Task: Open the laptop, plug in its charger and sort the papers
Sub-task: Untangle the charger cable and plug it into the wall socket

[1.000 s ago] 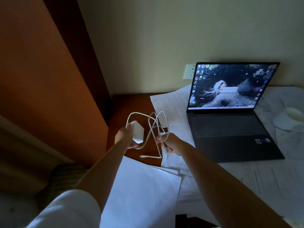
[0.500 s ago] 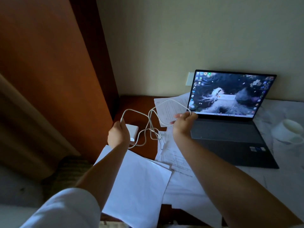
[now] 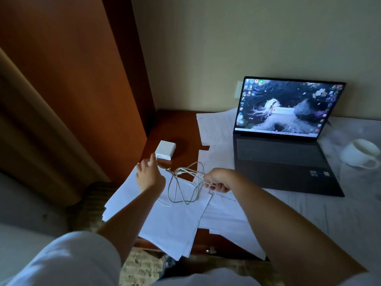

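The dark laptop (image 3: 284, 159) stands open on the table with its screen lit. The white charger brick (image 3: 165, 150) lies on the brown tabletop, left of the laptop. Its white cable (image 3: 181, 188) hangs in tangled loops over a white paper stack (image 3: 165, 219). My right hand (image 3: 216, 180) grips a bunch of the cable in a fist. My left hand (image 3: 149, 175) hovers just below the brick with fingers spread, holding nothing. More printed sheets (image 3: 216, 126) lie beside and under the laptop.
A white mug (image 3: 360, 153) sits right of the laptop. A wall socket (image 3: 238, 89) shows behind the screen's left edge. An orange-brown wooden panel (image 3: 72, 79) rises at the left. A drawer knob (image 3: 210, 250) shows under the table edge.
My left hand has let go of the charger brick, which now lies on the table. My right hand has pulled back from the laptop's corner toward me with the cable.
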### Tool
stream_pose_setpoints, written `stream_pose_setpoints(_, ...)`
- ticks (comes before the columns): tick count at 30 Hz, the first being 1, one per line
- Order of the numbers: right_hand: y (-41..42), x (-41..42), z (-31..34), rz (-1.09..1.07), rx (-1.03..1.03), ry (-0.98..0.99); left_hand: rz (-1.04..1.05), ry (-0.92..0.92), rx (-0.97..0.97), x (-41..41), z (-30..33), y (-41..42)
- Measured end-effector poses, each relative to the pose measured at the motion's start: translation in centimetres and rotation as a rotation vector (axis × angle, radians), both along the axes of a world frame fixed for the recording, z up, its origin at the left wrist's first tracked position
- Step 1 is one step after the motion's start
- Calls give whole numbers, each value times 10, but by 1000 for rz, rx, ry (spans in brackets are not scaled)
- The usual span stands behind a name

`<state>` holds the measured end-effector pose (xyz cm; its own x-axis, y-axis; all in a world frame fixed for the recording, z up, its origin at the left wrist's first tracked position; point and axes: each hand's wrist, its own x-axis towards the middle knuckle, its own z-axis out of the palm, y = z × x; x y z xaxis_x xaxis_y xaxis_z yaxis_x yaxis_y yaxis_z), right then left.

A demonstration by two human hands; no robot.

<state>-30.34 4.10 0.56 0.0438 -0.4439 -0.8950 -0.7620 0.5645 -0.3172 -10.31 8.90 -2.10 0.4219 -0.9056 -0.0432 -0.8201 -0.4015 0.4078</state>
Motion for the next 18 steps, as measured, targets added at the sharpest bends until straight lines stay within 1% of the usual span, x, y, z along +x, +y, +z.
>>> stream_pose_setpoints(1, 4, -1, -2, 37, 12, 2, -73, 58, -100, -1, 0, 0)
stream_pose_setpoints(2, 8, -2, -4, 47, 10, -30, -128, 142, -155, -4, 3, 0)
stream_pose_setpoints(3, 12, -4, -4, 27, -11, -85, -156, 212, -151, -7, 5, -1)
stream_pose_setpoints(4, 16, -4, -5, -22, -49, -151, -165, 245, -98, -12, 9, -2)
stream_pose_setpoints(5, 18, -6, -8, -96, -81, -234, -171, 241, -11, -17, 13, -4)
stream_pose_setpoints(7, 21, -7, -14, -258, -74, -399, -204, 130, 170, -21, 20, -4)
stream_pose_setpoints(8, 24, -9, -14, -288, -44, -449, -226, 76, 204, -20, 21, -2)
stream_pose_setpoints(9, 27, -9, -16, -267, -18, -456, -250, 48, 195, -18, 21, 0)
stream_pose_setpoints(10, 30, -8, -18, -202, -3, -419, -273, 58, 152, -15, 19, 2)
stream_pose_setpoints(12, 36, 1, -22, -63, -30, -267, -321, 186, 16, -8, 13, 7)
stream_pose_setpoints(13, 36, 8, -26, -52, -63, -192, -365, 257, -24, -6, 10, 8)
stream_pose_setpoints(15, 36, 19, -38, -71, -156, -116, -450, 355, -20, -4, 3, 5)
stream_pose_setpoints(16, 34, 23, -44, -69, -209, -114, -469, 375, 3, -3, 0, 4)
stream_pose_setpoints(18, 32, 25, -59, -55, -319, -123, -461, 358, 27, -1, -5, 0)
